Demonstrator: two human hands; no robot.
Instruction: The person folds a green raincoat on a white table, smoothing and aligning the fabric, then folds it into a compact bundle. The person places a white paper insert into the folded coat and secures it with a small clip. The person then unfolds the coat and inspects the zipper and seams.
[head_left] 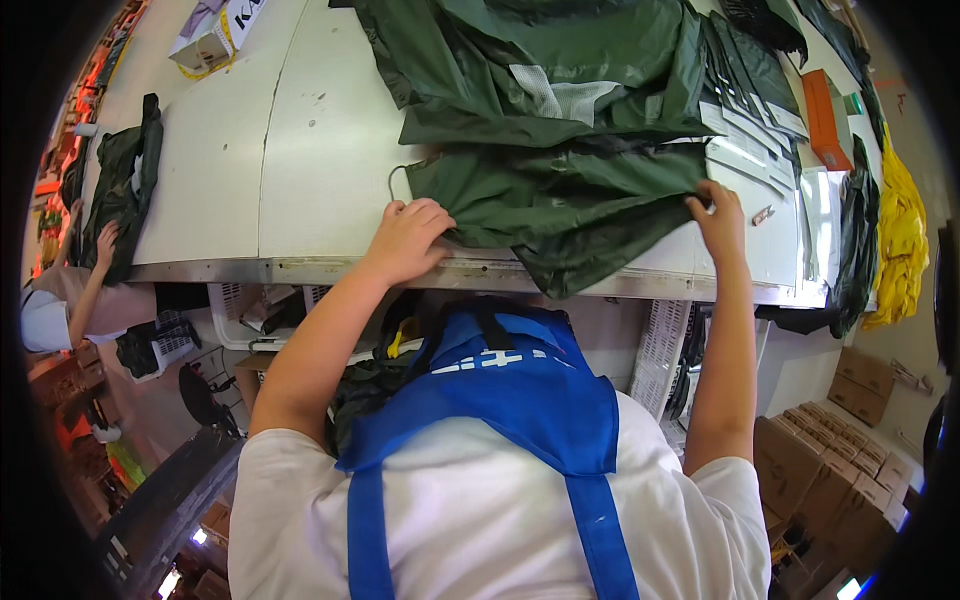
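A dark green garment (560,190) of thin, shiny fabric lies across the white table, its near part drooping over the metal front edge. My left hand (408,238) is closed on the garment's left near corner, beside a thin cord loop. My right hand (718,215) pinches its right edge between thumb and fingers. Beyond it, more green fabric (560,60) is bunched up, with a light mesh lining (570,97) showing.
Flat folded dark pieces with white sheets (745,140) lie at the right, near an orange box (827,118). Yellow fabric (902,240) hangs farther right. At the left another person's hand (106,243) touches dark green fabric (125,190). White crates (660,345) stand under the table (330,150).
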